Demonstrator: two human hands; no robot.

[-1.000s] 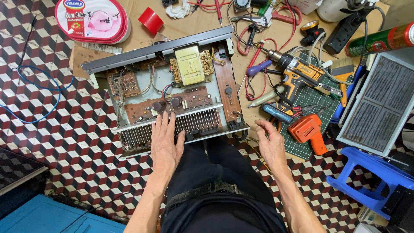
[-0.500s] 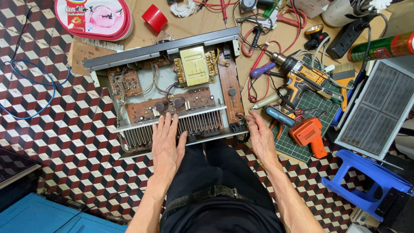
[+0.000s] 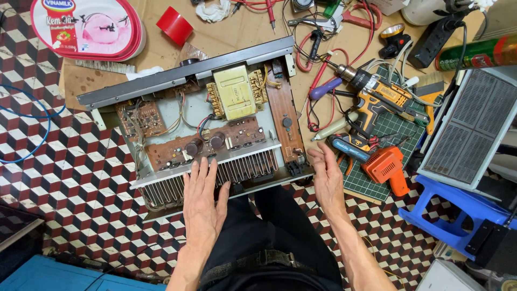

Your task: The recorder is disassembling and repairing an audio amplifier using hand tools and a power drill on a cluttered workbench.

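The left hand [image 3: 202, 202] lies flat and spread on the amp's [image 3: 210, 118] heatsink fins. The right hand [image 3: 327, 178], open and empty, has closed in from beside the drills to the amp's near right corner, so both hands now bracket the chassis on the floor.

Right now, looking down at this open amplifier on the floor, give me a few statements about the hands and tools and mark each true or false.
1. The left hand lies flat on the amplifier chassis, over its heat-sink fins. True.
2. The right hand holds the orange drill. False: it is open and holds nothing, beside the chassis's right corner.
3. A red roll of tape lies beyond the chassis. True.
4. The blue stool stands on the person's left. False: it is on the right.
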